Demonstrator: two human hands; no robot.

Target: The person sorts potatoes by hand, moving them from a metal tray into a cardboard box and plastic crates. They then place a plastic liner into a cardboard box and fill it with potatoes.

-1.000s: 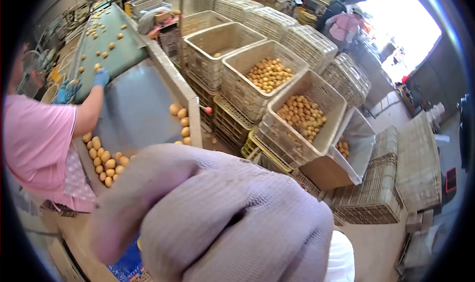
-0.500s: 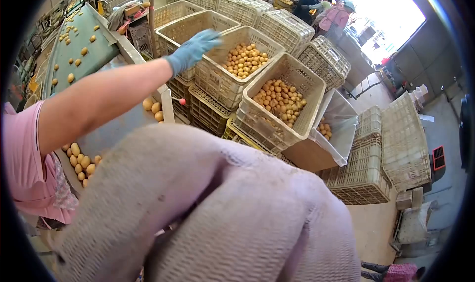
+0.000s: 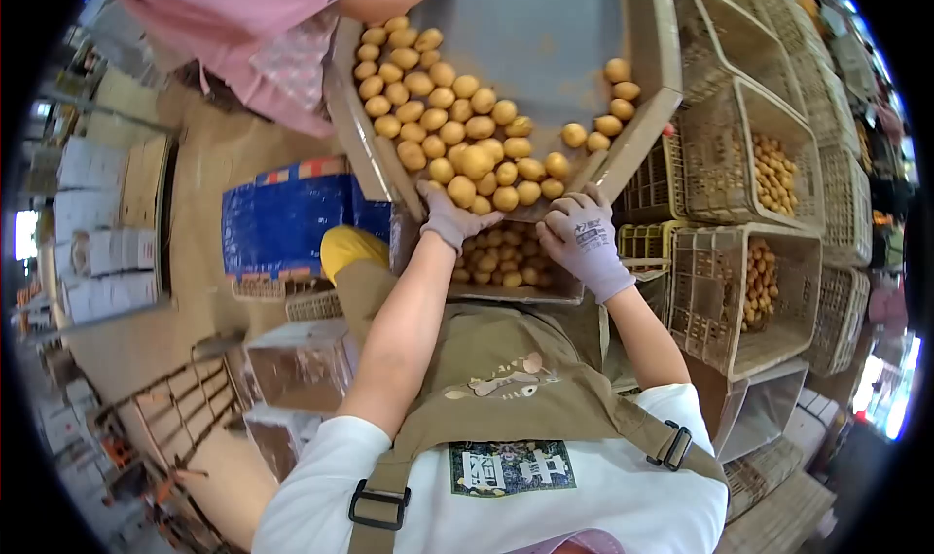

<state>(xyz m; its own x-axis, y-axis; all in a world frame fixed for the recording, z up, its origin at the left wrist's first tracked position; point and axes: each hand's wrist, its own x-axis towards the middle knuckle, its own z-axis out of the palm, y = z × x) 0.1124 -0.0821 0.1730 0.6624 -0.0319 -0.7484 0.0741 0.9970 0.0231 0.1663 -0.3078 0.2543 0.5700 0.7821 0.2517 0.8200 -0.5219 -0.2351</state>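
Potatoes (image 3: 452, 116) are heaped at the narrow lower end of a grey sorting chute (image 3: 525, 29) in front of me. My left hand (image 3: 453, 215), in a pale lilac glove, grips the chute's left end with the thumb along its lip, touching the nearest potatoes. My right hand (image 3: 586, 240), gloved alike, has its fingers curled over the right side of the same lip. Directly below the lip, a box of potatoes (image 3: 504, 258) stands against my apron (image 3: 516, 384); the lip and my hands hide part of it.
A co-worker in a pink top (image 3: 224, 19) stands at the chute's left side. Crates of potatoes (image 3: 744, 301) are stacked on my right. A blue-covered stack (image 3: 287, 225) and open cartons (image 3: 302, 364) are on my left.
The large glove that filled the lower view is gone, and both my hands now rest at the chute's end. My view has swung downward. The co-worker's blue-gloved hand is out of sight.
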